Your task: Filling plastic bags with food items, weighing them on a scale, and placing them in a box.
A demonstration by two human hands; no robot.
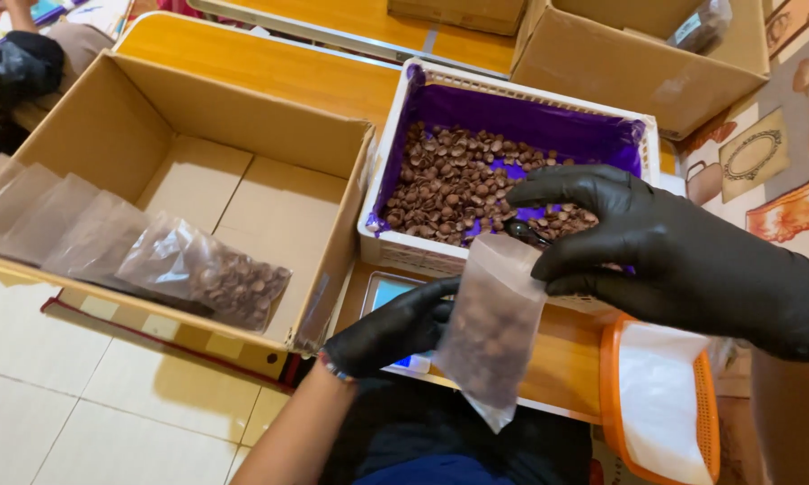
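The left hand (pixel 393 328) pinches a part-filled clear pouch (pixel 491 328); the right hand (pixel 642 242) grips a small scoop (pixel 526 234) at its mouth, over the white basket (pixel 382 193) of brown nuts (pixel 463 184).

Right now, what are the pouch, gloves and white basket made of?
Pouch: thin clear plastic film, glossy, contents show through. Glove on the left hand and right hand: black, smooth, likely nitrile or latex. Basket: rigid white plastic lattice, purple liner inside.

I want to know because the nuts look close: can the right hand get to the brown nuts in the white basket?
Probably yes. The right hand hovers just over the basket, whose top is open, and nothing lies between it and the brown nuts. It already grips the small bag together with the left hand.
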